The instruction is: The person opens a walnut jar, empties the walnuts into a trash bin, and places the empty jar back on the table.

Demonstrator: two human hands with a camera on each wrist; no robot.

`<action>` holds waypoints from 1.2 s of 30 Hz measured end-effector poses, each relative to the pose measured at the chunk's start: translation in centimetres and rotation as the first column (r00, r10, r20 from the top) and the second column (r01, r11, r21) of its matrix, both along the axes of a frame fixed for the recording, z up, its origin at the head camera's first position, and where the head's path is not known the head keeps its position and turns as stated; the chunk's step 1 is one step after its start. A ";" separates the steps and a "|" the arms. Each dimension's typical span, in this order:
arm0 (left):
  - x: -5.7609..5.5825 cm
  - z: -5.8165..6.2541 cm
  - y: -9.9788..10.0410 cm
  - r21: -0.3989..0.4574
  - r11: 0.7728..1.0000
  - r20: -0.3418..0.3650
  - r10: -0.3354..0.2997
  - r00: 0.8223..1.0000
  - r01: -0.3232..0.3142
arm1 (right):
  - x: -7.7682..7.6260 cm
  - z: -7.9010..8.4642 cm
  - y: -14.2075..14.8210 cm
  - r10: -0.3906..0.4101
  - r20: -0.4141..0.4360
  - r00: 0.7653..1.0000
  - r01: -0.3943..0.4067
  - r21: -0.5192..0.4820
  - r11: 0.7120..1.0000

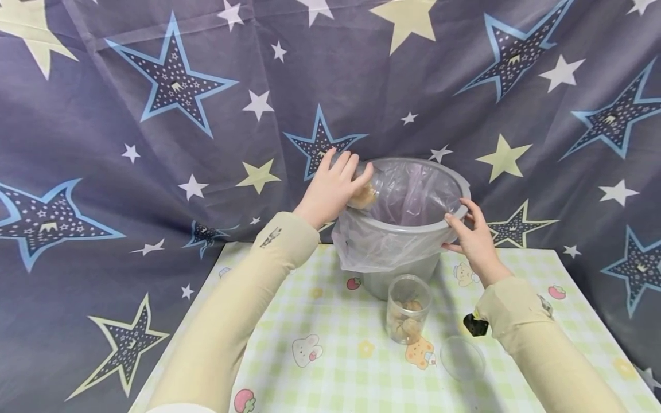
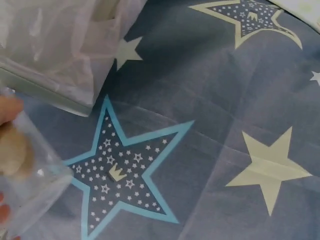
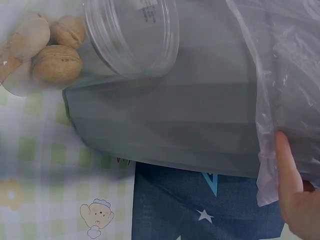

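My left hand (image 1: pixel 330 192) holds a clear jar (image 1: pixel 365 197) on its side at the left rim of a grey bin (image 1: pixel 408 229). Brownish contents show through that jar; in the left wrist view its clear wall (image 2: pixel 42 187) has a tan round piece inside. A translucent plastic bag (image 1: pixel 382 246) lines the bin and hangs over its rim. My right hand (image 1: pixel 475 238) grips the bin's right rim, fingertips on top and thumb below; in the right wrist view a finger (image 3: pixel 287 165) lies against the bag.
In front of the bin stands an open clear jar (image 1: pixel 408 292) with several walnuts (image 3: pixel 57 65) at its bottom. A clear round lid (image 1: pixel 463 358) lies to its right on the checked tablecloth (image 1: pixel 341 378). A star-patterned curtain (image 1: pixel 361 74) hangs behind the table.
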State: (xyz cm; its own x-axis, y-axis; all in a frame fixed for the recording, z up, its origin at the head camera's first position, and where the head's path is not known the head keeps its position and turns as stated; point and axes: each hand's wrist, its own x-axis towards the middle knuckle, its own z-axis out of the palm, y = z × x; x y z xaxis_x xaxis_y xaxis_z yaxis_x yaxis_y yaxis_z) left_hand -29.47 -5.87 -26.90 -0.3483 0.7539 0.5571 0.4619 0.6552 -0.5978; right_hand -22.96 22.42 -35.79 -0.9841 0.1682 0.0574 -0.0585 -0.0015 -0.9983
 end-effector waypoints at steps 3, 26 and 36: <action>-0.1 -0.2 -0.2 -0.011 1.000 0.037 0.025 0.999 -0.024 | -0.1 0.0 -0.1 0.002 -0.002 1.000 -0.002 -0.002 1.000; 0.1 -0.3 -0.4 0.012 0.998 0.088 0.055 0.995 -0.056 | 0.0 -0.1 -0.1 0.008 -0.007 1.000 -0.008 0.030 1.000; 0.6 0.4 -1.2 0.174 0.981 0.146 0.058 0.988 -0.083 | 0.0 0.1 -0.1 0.005 0.003 1.000 -0.005 0.023 1.000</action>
State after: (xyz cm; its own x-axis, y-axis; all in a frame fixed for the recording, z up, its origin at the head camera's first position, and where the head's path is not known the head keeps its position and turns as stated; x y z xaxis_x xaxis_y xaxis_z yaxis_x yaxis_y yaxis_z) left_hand -28.84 -7.05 -26.47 -0.4808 0.6175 0.6226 0.4817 0.7793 -0.4009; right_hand -23.01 22.35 -35.73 -0.9851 0.1620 0.0581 -0.0553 0.0214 -0.9982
